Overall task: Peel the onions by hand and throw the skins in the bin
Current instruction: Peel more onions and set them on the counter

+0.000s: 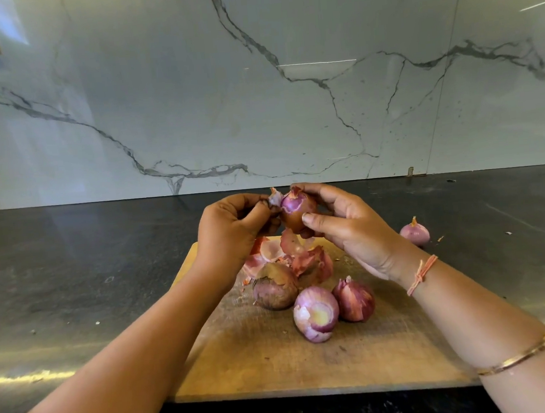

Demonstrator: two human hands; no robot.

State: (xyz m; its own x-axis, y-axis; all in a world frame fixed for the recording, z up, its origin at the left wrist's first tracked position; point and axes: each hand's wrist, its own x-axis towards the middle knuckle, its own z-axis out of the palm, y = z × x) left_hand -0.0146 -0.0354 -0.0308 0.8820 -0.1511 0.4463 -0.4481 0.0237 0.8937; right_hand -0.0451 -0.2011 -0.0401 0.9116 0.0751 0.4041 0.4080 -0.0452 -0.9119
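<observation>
Above the board point(374, 354), my right fingers point(318, 219) grip the firm onion point(297, 209); my left fingers point(258, 211) pinch its papery skin point(275, 198), likely tear-prone.

Kitchen: dark stone counter point(73, 254), marble backsplash point(191, 98), wooden chopping board point(277, 362).

Single head-worn view, wide-angle. Looks forward and down across the counter point(74, 270) toward the marble wall point(191, 98) at its far edge. Wall fills the upper half. Close range: both forearms enter from the lower corners, left hand point(231, 232) and right hand point(348, 229) close together mid-frame above the cutting board point(277, 362), which sits at the counter's near edge.
</observation>
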